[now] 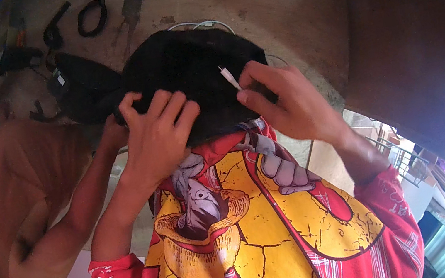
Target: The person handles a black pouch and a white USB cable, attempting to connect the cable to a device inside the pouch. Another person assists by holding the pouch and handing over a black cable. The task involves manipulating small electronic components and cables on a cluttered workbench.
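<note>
A black, soft fabric item that looks like a bag (191, 64) lies on the table right in front of me. My left hand (159, 132) is on its near left side, with the fingers bent and gripping the dark fabric. Between the thumb and forefinger of my right hand (296, 99) is a white cable plug (228, 77), its metal tip pointing up and left over the bag. Behind the bag's far edge curves a white cable (205, 22); whether it joins the plug is hidden.
At my left a person in a brown shirt (25, 203) reaches an arm (82, 202) towards a second black bag (84, 83). A coiled black cable (92, 17) and other dark items lie on the wooden table (282, 3). A brown chair back or panel (409, 64) stands at the right.
</note>
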`<state>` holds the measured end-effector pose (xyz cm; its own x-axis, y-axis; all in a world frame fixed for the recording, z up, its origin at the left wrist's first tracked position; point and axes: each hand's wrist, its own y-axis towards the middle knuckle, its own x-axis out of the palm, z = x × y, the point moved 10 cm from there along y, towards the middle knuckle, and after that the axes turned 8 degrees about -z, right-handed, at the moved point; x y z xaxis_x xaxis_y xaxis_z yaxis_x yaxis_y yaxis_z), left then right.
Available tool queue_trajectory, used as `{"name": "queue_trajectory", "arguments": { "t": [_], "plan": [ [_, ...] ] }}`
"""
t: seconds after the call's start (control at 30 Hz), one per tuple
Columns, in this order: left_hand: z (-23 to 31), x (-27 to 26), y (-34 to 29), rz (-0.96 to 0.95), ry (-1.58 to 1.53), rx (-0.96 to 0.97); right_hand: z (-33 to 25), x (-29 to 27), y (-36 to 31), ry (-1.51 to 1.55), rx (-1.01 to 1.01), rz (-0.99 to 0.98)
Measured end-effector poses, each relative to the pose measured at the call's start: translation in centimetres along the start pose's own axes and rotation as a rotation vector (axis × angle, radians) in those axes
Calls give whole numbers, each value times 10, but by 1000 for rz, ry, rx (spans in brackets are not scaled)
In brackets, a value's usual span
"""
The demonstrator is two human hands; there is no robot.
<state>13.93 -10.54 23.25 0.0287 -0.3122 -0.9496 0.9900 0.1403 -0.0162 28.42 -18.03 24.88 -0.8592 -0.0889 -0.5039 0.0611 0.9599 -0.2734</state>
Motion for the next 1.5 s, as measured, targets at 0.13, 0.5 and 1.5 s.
{"name": "queue_trajectory", "arguments": {
  "t": [0.13, 0.5, 1.5],
  "plan": [
    [6, -1, -11, -3, -116, -1, 14, 14, -5, 431, 166, -71],
    [-23, 46, 7, -245, -1037, -8, 35, 56, 13, 444, 73, -251],
    [-89, 113, -77, 303, -1311, -826, 14, -6, 2, -260, -205, -491]
  ]
}}
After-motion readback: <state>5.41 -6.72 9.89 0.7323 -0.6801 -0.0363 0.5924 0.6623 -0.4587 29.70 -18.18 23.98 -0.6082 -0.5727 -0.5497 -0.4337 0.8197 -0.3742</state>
